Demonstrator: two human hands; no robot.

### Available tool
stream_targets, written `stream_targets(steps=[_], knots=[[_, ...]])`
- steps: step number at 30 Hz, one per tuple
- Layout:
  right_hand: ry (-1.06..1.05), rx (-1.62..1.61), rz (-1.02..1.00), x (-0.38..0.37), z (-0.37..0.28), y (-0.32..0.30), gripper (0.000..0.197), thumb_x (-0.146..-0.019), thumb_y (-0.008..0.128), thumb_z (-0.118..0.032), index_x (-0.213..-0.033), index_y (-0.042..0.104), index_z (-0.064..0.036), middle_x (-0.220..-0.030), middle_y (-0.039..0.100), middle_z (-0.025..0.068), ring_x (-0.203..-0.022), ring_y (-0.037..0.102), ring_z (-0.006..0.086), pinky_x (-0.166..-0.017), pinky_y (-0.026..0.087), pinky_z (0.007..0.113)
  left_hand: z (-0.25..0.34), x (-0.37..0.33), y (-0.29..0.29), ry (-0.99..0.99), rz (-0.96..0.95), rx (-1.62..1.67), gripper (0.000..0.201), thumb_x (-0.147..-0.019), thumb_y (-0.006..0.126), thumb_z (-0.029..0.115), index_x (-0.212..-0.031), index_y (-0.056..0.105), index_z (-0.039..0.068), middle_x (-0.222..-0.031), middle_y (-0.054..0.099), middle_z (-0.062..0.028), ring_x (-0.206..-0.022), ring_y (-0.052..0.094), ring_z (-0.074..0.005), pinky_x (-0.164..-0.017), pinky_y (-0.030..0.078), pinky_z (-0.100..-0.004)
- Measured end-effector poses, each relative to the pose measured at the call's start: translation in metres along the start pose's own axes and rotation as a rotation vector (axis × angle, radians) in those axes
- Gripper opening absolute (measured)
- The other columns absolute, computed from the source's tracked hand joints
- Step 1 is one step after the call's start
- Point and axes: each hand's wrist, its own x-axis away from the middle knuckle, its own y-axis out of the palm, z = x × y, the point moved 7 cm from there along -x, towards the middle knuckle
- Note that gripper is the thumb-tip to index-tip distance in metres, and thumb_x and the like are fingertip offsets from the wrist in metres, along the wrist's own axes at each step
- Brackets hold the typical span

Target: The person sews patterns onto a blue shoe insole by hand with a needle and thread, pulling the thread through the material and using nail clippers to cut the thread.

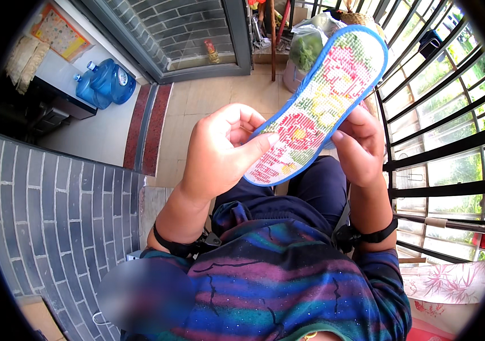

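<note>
An embroidered shoe insole (325, 108) with a blue bound edge is held up above my lap, its long axis slanting up to the right. Red and yellow flowers with green leaves are stitched over its pale face. My left hand (228, 145) grips its left edge near the lower end, thumb on the stitched face and fingers curled behind. On the opposite edge, around the narrow middle, my right hand (360, 145) pinches it with the thumb close to the rim. The fingertips behind the insole are partly hidden.
To the right runs a black barred railing (441, 190). A grey brick wall (66, 221) stands at left. Blue water bottles (106, 82) sit on the floor beyond a red threshold (154, 131). Past the insole stands a pale bucket (295, 77) with a bag of greens (306, 50).
</note>
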Motion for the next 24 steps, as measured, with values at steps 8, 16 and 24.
stream_targets(steps=[8,16,24], knots=[[-0.005,-0.070,0.028,-0.0016,-0.0006,0.0025,0.032,-0.089,0.055,0.004,-0.121,0.052,0.0100,-0.113,0.063,0.0145,-0.105,0.060,0.0179,-0.092,0.047,0.031,-0.0050,-0.0021,0.0028,0.007,-0.010,0.052,0.016,-0.083,0.069,0.000,-0.093,0.058,-0.005,-0.084,0.067,-0.0083,-0.073,0.064,-0.0081,-0.063,0.053,-0.0212],[0.003,-0.048,0.036,0.0001,0.0003,0.0023,0.032,-0.090,0.057,0.004,-0.120,0.053,0.0105,-0.112,0.064,0.0143,-0.102,0.062,0.0171,-0.089,0.049,0.029,-0.0072,-0.0012,0.0048,0.006,-0.055,0.066,0.015,-0.085,0.067,0.002,-0.095,0.060,-0.006,-0.085,0.068,-0.0070,-0.074,0.064,-0.0072,-0.067,0.053,-0.0213],[0.043,-0.335,0.089,0.0017,0.0022,-0.0021,0.032,-0.096,0.049,-0.006,-0.123,0.050,0.0105,-0.116,0.062,0.0148,-0.107,0.060,0.0199,-0.095,0.045,0.033,-0.0020,0.0015,0.0087,-0.006,-0.120,0.183,0.014,-0.086,0.065,0.001,-0.097,0.060,-0.006,-0.088,0.067,-0.0074,-0.077,0.064,-0.0082,-0.070,0.053,-0.0222]])
